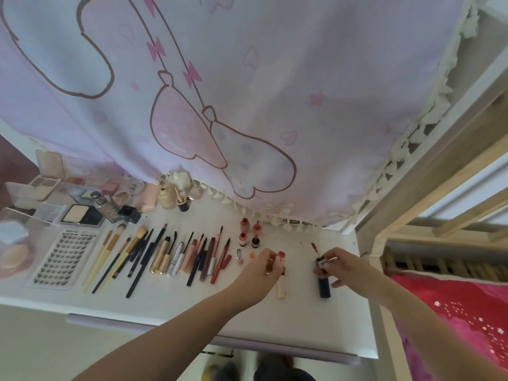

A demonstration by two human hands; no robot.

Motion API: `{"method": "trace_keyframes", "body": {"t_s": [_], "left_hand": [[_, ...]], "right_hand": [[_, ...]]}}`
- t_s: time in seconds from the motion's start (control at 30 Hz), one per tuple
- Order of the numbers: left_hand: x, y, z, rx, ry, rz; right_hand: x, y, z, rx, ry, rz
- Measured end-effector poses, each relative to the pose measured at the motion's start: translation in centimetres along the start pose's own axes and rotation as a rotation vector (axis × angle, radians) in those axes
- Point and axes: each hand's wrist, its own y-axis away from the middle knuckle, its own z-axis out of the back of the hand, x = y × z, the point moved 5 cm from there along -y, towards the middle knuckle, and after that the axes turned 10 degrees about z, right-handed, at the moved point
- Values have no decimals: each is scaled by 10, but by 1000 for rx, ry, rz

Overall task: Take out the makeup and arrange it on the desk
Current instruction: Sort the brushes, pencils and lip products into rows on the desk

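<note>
The left hand point(270, 261) pinches an uncapped red lipstick point(281, 256) above its pale cap point(281, 290), while the right hand point(339, 264) grips a dark lip gloss tube point(324, 284) and its red-tipped wand point(314, 247), both at the right end of the surface point(316, 320). The task looks mostly done: brushes and pencils point(165, 254), small red bottles point(248, 235) and compacts point(82, 214) already sit in rows to the left, with these two pieces left to place. The lash tray point(64, 257) reads "XOYO" and a round jar point(133, 188) "flip", both upside down; the red pencil's point(220, 264) lettering is too blurred to read.

Pink curtain point(247, 78); wooden bedframe point(439, 171)
</note>
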Motion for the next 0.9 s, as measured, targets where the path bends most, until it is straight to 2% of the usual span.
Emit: {"method": "trace_keyframes", "body": {"t_s": [0.1,0.2,0.37,0.57,0.9], "left_hand": [[-11,-24,-10,-250,-23,-19],[-9,-40,-20,-351,-23,-7],[-4,-59,-28,-418,-29,24],[1,-78,-35,-424,-98,70],[5,-83,-38,-439,-109,90]], "right_hand": [[-12,-14,-5,-80,200,114],[-13,-31,-8,-193,374,244],[-21,-65,-18,-231,383,278],[-25,-96,-22,-176,507,323],[-34,-99,-24,-185,531,346]]}}
